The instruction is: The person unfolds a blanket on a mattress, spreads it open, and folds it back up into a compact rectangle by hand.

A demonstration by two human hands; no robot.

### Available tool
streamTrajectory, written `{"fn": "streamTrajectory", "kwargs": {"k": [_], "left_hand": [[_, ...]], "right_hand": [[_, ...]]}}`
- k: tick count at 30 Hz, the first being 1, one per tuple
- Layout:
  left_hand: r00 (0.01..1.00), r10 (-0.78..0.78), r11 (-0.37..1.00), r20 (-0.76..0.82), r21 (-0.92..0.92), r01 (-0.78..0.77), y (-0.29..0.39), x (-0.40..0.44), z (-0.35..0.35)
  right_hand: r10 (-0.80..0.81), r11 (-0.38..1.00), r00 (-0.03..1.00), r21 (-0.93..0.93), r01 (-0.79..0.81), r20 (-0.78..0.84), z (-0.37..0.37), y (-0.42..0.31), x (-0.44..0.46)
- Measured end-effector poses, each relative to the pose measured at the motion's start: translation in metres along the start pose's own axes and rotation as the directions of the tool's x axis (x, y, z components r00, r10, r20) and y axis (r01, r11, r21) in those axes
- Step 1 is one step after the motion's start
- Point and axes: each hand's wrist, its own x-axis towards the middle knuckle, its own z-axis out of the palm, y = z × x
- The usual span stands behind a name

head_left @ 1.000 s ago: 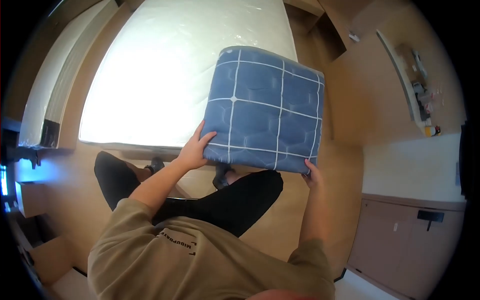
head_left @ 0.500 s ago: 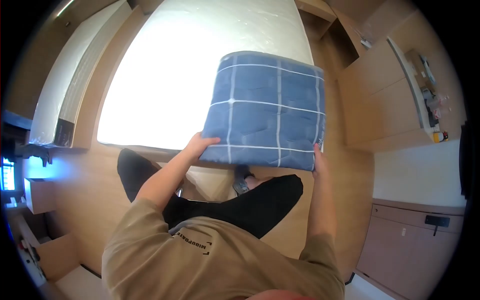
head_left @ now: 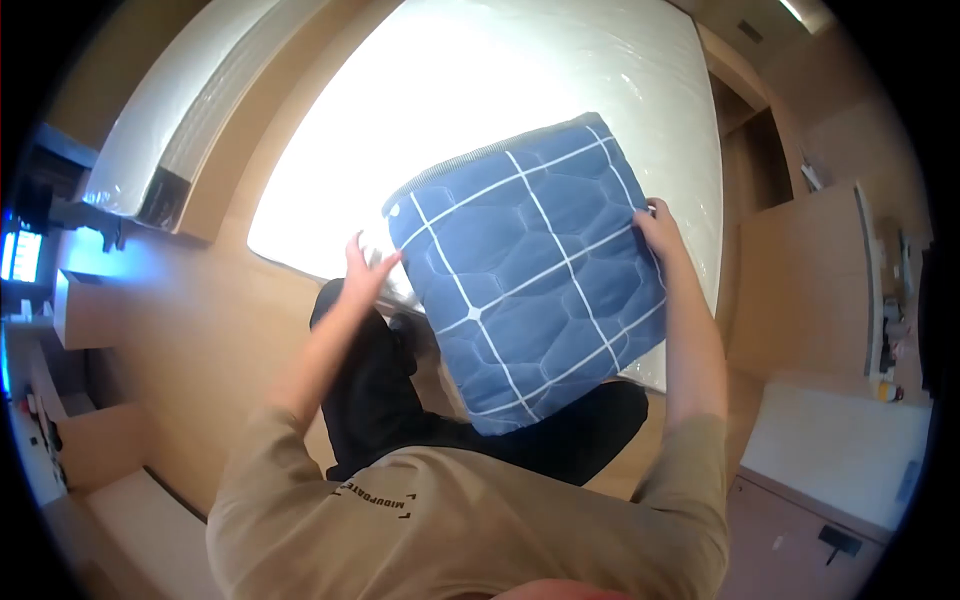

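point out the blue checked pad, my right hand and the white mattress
Blue checked pad [head_left: 533, 272]: head view, middle of its upward face
Right hand [head_left: 661, 229]: head view, back of the hand
White mattress [head_left: 560, 65]: head view, bare top beyond the pad

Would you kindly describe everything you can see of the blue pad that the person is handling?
The blue pad looks soft and folded, its quilted fabric marked with hexagonal stitching and a white grid, with a ribbed greyish far edge. It is turned askew, overlapping the white mattress and black trousers in view. The right hand holds its right edge; the open left hand is at its left edge, contact unclear.
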Motion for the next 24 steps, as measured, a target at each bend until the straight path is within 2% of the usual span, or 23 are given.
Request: {"fn": "streamTrajectory", "kwargs": {"k": [1,2,4,5,6,7,9,14,17,18,19,20,21,22,23,24], "left_hand": [[0.992,0.124,0.986,0.018,0.113,-0.125,0.005,0.038,-0.003],[0.974,0.223,0.969,0.035,0.096,-0.226,0.015,0.063,-0.002],[0.927,0.143,0.989,0.348,-0.014,-0.147,0.048,0.092,-0.001],[0.861,0.109,0.994,0.498,-0.059,-0.092,0.055,0.1,0.003],[0.864,0.109,0.993,0.491,-0.012,-0.118,0.054,0.104,0.009],[0.863,0.029,0.997,0.504,0.044,-0.059,0.052,0.106,0.007],[0.847,-0.127,0.986,0.517,0.161,0.05,0.058,0.103,0.0],[0.863,-0.146,0.989,0.483,0.079,0.123,0.058,0.089,-0.002],[0.855,-0.196,0.974,0.479,0.2,0.111,0.072,0.092,-0.002],[0.926,-0.054,0.959,0.375,0.278,-0.056,0.078,0.089,0.003],[0.953,0.107,0.907,0.283,0.364,-0.21,0.083,0.077,0.009],[0.939,0.272,0.823,0.208,0.456,-0.339,0.094,0.059,0.016],[0.905,0.375,0.756,0.199,0.5,-0.423,0.112,0.035,0.021],[0.819,0.515,0.643,0.255,0.516,-0.565,0.13,0.007,0.025],[0.778,0.516,0.584,0.358,0.517,-0.626,0.145,-0.029,0.029],[0.737,0.512,0.599,0.442,0.431,-0.674,0.147,-0.062,0.036]], "right_hand": [[0.024,1.0,0.998,0.015,-0.023,-0.053,0.013,-0.012,0.015],[0.028,0.995,0.993,-0.095,-0.039,-0.118,0.024,-0.028,0.022],[0.02,0.949,0.967,-0.299,-0.097,-0.253,0.036,-0.064,0.03],[0.052,0.915,0.97,-0.378,-0.142,-0.239,0.037,-0.077,0.034],[0.085,0.87,0.97,-0.457,-0.183,-0.227,0.037,-0.089,0.037],[0.122,0.816,0.969,-0.534,-0.222,-0.216,0.039,-0.094,0.039],[0.123,0.82,0.958,-0.517,-0.246,-0.26,0.036,-0.084,0.042],[0.133,0.849,0.94,-0.453,-0.271,-0.313,0.048,-0.061,0.048],[0.124,0.91,0.951,-0.35,-0.223,-0.283,0.044,-0.048,0.051],[0.0,0.953,0.96,-0.29,-0.084,-0.279,0.038,-0.041,0.048],[-0.121,0.972,0.95,-0.231,0.054,-0.287,0.03,-0.031,0.043],[-0.233,0.967,0.926,-0.174,0.187,-0.298,0.018,-0.021,0.034],[-0.278,0.942,0.909,-0.272,0.195,-0.31,0.003,-0.019,0.012],[-0.325,0.908,0.889,-0.368,0.199,-0.321,-0.015,-0.025,-0.023],[-0.375,0.864,0.868,-0.463,0.198,-0.327,-0.028,-0.022,-0.061],[-0.355,0.875,0.852,-0.457,0.159,-0.385,-0.036,-0.008,-0.096]]}}
